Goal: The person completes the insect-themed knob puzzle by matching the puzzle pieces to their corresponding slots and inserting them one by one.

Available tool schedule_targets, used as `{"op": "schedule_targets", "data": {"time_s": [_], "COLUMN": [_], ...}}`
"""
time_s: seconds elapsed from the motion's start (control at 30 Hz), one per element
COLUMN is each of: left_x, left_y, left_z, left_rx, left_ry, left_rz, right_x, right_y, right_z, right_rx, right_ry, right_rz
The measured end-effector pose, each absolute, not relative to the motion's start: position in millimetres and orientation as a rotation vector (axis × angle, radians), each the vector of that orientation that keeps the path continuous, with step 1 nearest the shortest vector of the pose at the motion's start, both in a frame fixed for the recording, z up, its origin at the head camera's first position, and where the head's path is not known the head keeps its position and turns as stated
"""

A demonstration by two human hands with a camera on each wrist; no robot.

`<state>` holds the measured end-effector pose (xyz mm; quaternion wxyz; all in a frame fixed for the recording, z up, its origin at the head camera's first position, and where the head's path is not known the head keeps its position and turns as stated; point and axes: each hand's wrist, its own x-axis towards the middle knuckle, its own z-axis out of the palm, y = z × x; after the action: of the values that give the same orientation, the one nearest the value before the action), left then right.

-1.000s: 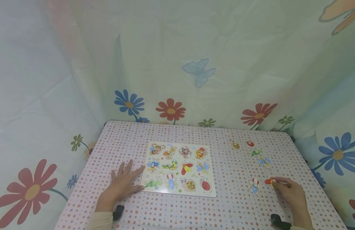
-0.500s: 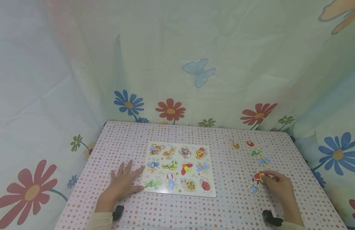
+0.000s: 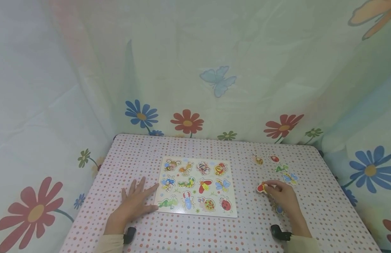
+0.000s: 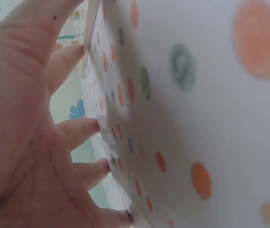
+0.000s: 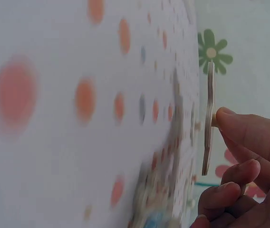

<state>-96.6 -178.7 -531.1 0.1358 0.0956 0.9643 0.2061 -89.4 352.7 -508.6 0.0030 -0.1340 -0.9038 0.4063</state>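
Observation:
My right hand (image 3: 284, 200) pinches a red-and-yellow winged bug puzzle piece (image 3: 262, 188) off the tabletop. In the right wrist view the wooden piece (image 5: 210, 114) shows edge-on, with thumb and finger at the small peg on its back. Beneath that hand a blue beetle piece (image 3: 279, 209) lies partly hidden. Fingers spread, my left hand (image 3: 133, 203) rests on the table, thumb and index fingertip at the left edge of the insect puzzle board (image 3: 211, 193). The left wrist view shows these fingertips (image 4: 80, 50) against the board's side.
On the polka-dot table (image 3: 246, 228), back right, lie a snail piece (image 3: 257, 160), a ladybug piece (image 3: 274, 159), a green grasshopper piece (image 3: 281, 168) and a blue-winged bug piece (image 3: 290, 178). A flowered curtain (image 3: 170, 77) encloses the table's back and sides.
The right hand has carried the red-and-yellow bug piece leftward from beside the beetle piece, over it, towards the board. The left hand has stayed at the board's edge.

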Motion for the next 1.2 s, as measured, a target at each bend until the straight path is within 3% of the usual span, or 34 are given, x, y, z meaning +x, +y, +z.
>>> {"op": "schedule_targets", "data": {"time_s": [0.57, 1.2], "left_x": [-93.7, -94.8], "left_y": [-178.7, -179.6], "left_z": [-529.9, -529.2], "left_rx": [0.271, 0.284], "left_ry": [2.803, 2.805], "left_rz": [0.603, 0.627], "right_x": [-126.5, -139.9], "right_y": [277.6, 209.6], "right_z": [-504.5, -507.4], "right_rx": [-0.115, 0.097], "right_ry": [-2.86, -2.898], "right_rz": [1.348, 1.379]}}
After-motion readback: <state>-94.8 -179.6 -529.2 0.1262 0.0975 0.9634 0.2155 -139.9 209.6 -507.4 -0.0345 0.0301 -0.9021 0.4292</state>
